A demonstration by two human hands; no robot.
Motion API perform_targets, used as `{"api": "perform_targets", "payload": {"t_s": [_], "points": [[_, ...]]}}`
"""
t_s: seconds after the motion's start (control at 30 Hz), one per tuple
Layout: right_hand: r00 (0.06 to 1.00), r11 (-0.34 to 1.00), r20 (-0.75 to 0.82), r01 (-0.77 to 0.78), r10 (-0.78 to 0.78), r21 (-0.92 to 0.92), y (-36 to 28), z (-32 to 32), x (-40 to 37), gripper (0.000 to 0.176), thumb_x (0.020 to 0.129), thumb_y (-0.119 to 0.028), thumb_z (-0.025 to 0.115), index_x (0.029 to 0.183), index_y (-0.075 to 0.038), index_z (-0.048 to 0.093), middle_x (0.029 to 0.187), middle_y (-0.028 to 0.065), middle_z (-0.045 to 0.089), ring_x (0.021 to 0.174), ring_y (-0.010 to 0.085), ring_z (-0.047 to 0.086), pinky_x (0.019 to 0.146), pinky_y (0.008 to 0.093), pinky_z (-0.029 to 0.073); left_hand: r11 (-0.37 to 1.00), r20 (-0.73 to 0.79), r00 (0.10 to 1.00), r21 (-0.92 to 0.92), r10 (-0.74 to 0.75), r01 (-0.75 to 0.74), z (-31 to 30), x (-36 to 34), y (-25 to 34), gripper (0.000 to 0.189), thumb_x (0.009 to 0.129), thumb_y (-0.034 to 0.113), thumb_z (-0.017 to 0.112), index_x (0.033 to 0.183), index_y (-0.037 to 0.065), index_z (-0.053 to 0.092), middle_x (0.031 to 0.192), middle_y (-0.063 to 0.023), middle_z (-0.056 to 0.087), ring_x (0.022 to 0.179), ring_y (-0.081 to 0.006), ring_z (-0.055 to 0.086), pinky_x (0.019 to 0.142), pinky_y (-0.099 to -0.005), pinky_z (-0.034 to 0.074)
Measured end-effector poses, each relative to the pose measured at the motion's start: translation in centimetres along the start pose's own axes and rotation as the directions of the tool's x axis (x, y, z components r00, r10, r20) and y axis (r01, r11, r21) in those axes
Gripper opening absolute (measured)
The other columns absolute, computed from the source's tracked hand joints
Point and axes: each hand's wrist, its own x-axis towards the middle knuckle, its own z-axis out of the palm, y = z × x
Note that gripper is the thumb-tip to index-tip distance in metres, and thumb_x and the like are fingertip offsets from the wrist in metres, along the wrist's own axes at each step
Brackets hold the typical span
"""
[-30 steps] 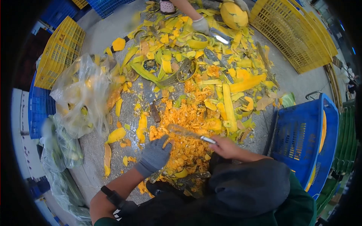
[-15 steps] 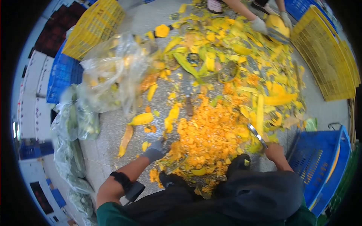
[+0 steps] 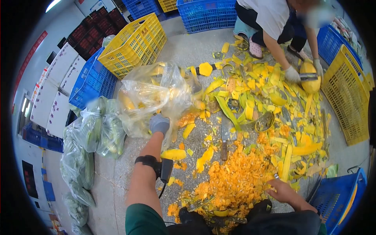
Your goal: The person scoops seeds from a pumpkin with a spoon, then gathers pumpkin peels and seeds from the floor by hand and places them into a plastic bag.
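My left hand [image 3: 159, 123], in a grey glove, reaches to the lower edge of a clear plastic bag [image 3: 150, 88] with yellow pieces inside; its fingers are curled at the plastic. My bare right hand [image 3: 282, 190] has its fingers curled round a metal tool [image 3: 276, 176], mostly hidden, at the right side of a heap of orange pulp [image 3: 235, 176]. A cleaver [image 3: 228, 131] with a brown handle lies on the floor above the pulp. Yellow and green peels [image 3: 270, 90] spread beyond it.
At the upper right a crouching person [image 3: 270, 23] with gloved hands works a blade on a yellow gourd [image 3: 310, 84]. Yellow crates [image 3: 135, 45] and blue crates [image 3: 338, 196] stand on both sides. Bags of green vegetables [image 3: 80, 156] lie at the left.
My left hand has moved from the pulp's left edge up to the plastic bag. My right hand remains beside the pulp, its tool now less visible. The view has tilted upward, showing more of the person.
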Motion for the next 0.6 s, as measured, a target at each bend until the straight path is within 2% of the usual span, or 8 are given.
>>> {"api": "perform_targets", "payload": {"t_s": [0.07,0.13,0.27,0.33,0.4,0.47,0.53,0.6], "points": [[0.998,0.999,0.047,-0.035,0.034,0.030,-0.1,-1.3,-0.4,0.043,0.091,-0.031,0.062,0.122,-0.001,0.058,0.114,0.0210,0.061,0.099,0.0353,0.063,0.083,0.0438,0.051,0.910,-0.276,0.941,-0.308,0.195,-0.279,2.3,-1.8,1.7,0.039,0.090,0.033,0.054,0.108,-0.001,0.061,0.088,-0.0276,0.066,0.085,-0.0422,0.064,0.080,-0.0492,0.050],[0.993,0.995,0.099,-0.078,0.071,0.068,0.0,-2.4,-0.5,0.043,0.091,-0.033,0.062,0.121,-0.002,0.059,0.111,0.0201,0.063,0.097,0.0333,0.065,0.080,0.0433,0.052,0.871,-0.218,0.936,-0.353,0.278,-0.341,2.1,-5.7,5.1,0.030,0.093,0.029,0.051,0.099,0.001,0.059,0.084,-0.0265,0.064,0.078,-0.0435,0.063,0.072,-0.0507,0.050],[0.984,0.997,0.163,-0.079,0.077,0.005,-2.6,-7.4,2.4,0.042,0.091,-0.031,0.065,0.120,-0.002,0.060,0.101,0.0193,0.066,0.091,0.0311,0.067,0.076,0.0392,0.053,0.722,-0.221,0.828,-0.409,0.515,-0.559,3.1,-10.7,9.1,0.025,0.093,0.027,0.052,0.096,0.003,0.055,0.080,-0.0245,0.064,0.074,-0.0421,0.062,0.068,-0.0489,0.051],[0.984,0.999,0.171,0.052,-0.052,0.006,-5.3,-9.7,5.1,0.044,0.091,-0.032,0.065,0.121,-0.001,0.059,0.100,0.0185,0.066,0.090,0.0293,0.067,0.076,0.0388,0.053,0.690,-0.246,0.831,-0.468,0.499,-0.553,0.0,-12.3,10.4,0.024,0.092,0.026,0.053,0.098,0.003,0.056,0.080,-0.0242,0.064,0.072,-0.0407,0.063,0.067,-0.0484,0.051],[0.981,0.993,0.187,0.038,-0.059,0.113,-10.2,-11.4,8.7,0.053,0.091,-0.036,0.065,0.128,0.000,0.053,0.106,0.0167,0.066,0.098,0.0257,0.066,0.083,0.0377,0.052,0.651,-0.270,0.827,-0.517,0.493,-0.556,-3.9,-14.1,11.7,0.024,0.092,0.025,0.055,0.099,0.002,0.057,0.079,-0.0239,0.064,0.071,-0.0393,0.063,0.066,-0.0479,0.051],[0.965,0.915,0.111,0.187,-0.240,0.357,-13.5,-10.8,12.7,0.063,0.091,-0.038,0.066,0.137,-0.001,0.044,0.116,0.0149,0.063,0.108,0.0237,0.061,0.091,0.0378,0.050,0.497,-0.528,0.712,-0.510,0.464,-0.702,-6.9,-15.6,12.5,0.030,0.091,0.021,0.059,0.102,-0.006,0.056,0.079,-0.0240,0.063,0.072,-0.0411,0.062,0.066,-0.0445,0.050],[0.924,0.793,0.154,0.204,-0.349,0.574,-17.9,-9.0,16.5,0.067,0.091,-0.036,0.067,0.140,-0.002,0.038,0.123,0.0128,0.060,0.115,0.0237,0.056,0.097,0.0377,0.047,0.410,-0.567,0.701,-0.568,0.434,-0.713,-7.6,-17.5,12.5,0.029,0.090,0.020,0.060,0.103,-0.006,0.058,0.079,-0.0248,0.063,0.073,-0.0407,0.063,0.066,-0.0442,0.050],[0.907,0.762,0.195,0.179,-0.373,0.623,-20.5,-6.3,18.4,0.059,0.092,-0.034,0.066,0.136,-0.001,0.043,0.118,0.0109,0.062,0.112,0.0223,0.058,0.097,0.0371,0.048,0.315,-0.603,0.692,-0.619,0.396,-0.719,-8.5,-18.7,11.2,0.029,0.089,0.019,0.062,0.105,-0.005,0.059,0.079,-0.0256,0.063,0.073,-0.0403,0.064,0.066,-0.0439,0.050]]}}
